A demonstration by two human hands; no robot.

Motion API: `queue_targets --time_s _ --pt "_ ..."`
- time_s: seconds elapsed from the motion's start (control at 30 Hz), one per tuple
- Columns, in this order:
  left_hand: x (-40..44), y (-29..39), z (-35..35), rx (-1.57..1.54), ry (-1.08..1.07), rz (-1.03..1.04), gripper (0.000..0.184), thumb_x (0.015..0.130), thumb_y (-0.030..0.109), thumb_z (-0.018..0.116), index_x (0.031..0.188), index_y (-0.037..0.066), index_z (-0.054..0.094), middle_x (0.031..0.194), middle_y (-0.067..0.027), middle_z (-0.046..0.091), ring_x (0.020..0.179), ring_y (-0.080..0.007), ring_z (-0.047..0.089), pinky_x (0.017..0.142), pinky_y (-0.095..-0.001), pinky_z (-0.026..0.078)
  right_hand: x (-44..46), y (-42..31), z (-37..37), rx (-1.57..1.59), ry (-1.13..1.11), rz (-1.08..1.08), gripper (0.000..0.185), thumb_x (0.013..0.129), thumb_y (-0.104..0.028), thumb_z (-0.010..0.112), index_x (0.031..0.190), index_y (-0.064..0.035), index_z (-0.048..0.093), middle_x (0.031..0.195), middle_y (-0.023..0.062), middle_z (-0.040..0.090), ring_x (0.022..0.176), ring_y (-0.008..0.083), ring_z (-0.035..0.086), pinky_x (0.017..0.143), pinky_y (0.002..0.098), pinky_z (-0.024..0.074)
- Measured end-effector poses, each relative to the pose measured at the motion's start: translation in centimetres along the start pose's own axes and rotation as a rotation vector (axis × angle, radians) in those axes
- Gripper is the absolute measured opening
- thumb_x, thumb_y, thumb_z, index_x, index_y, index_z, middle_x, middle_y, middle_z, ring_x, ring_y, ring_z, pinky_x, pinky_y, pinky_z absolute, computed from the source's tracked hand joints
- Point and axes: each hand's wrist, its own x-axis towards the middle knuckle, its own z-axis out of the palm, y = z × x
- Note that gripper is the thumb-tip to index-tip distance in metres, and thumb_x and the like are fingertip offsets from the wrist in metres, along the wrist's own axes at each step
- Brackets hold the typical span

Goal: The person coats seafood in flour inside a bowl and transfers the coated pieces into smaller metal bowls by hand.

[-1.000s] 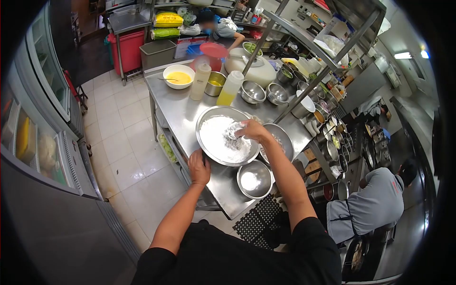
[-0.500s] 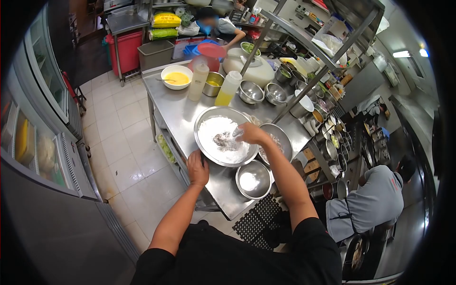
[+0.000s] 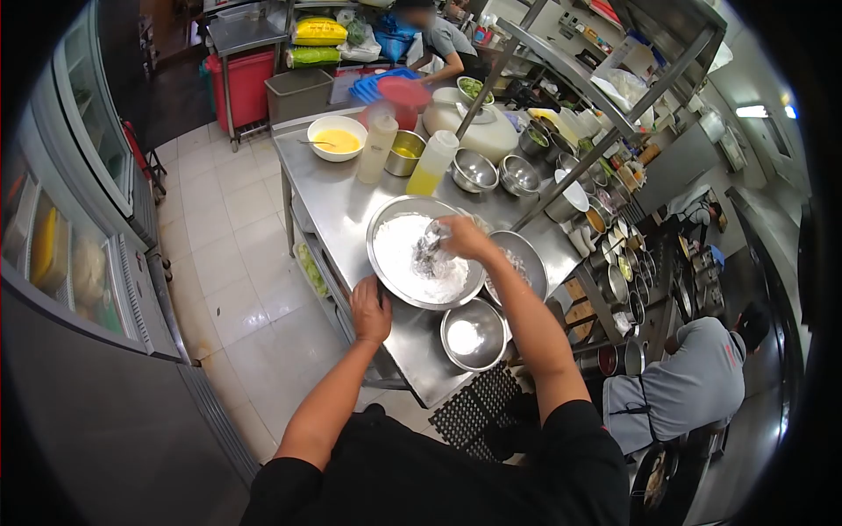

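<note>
A wide steel bowl of white flour sits on the steel table. My right hand reaches down into it, fingers bent and coated white. Under those fingers is a greyish, flour-covered clump of food; its kind is unclear. My left hand lies at the table's edge beside the bowl's near left rim, fingers stretched out. To the right, partly behind my right forearm, stands a second steel bowl with pale pieces inside. A smaller steel bowl stands just in front of the flour bowl.
Along the table's far side are a white bowl of yellow liquid, squeeze bottles, a steel pot and small steel bowls. A shelf post rises at the right. One co-worker stands right; another is behind the table.
My right hand has moved down onto the clump, which now looks whiter and lies further right in the flour. My left hand stays at the table edge. The view has shifted slightly.
</note>
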Motion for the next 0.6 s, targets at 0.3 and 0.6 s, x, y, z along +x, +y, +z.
queue_targets --time_s 0.3,0.6 --pt "-0.4 -0.8 0.8 0.001 -0.024 -0.016 0.048 0.076 0.003 0.061 0.122 -0.001 0.050 0.119 -0.0197 0.053 0.115 -0.0372 0.047 0.099 -0.0452 0.034 -2.3 -4.2 -3.2 0.157 0.029 0.230 0.047 0.070 -0.014 0.075 0.113 0.0028 0.062 0.091 0.0211 0.069 0.082 0.0257 0.066 0.076 0.0359 0.0505" --pt "-0.3 -0.7 0.6 0.018 -0.020 -0.014 0.047 0.076 0.003 0.061 0.122 -0.001 0.050 0.118 -0.0196 0.053 0.114 -0.0371 0.048 0.099 -0.0444 0.035 -4.0 -3.3 -2.2 -0.056 -0.304 0.274 0.067 0.062 -0.023 0.084 0.118 0.0034 0.057 0.111 0.0215 0.064 0.102 0.0303 0.062 0.089 0.0366 0.0477"
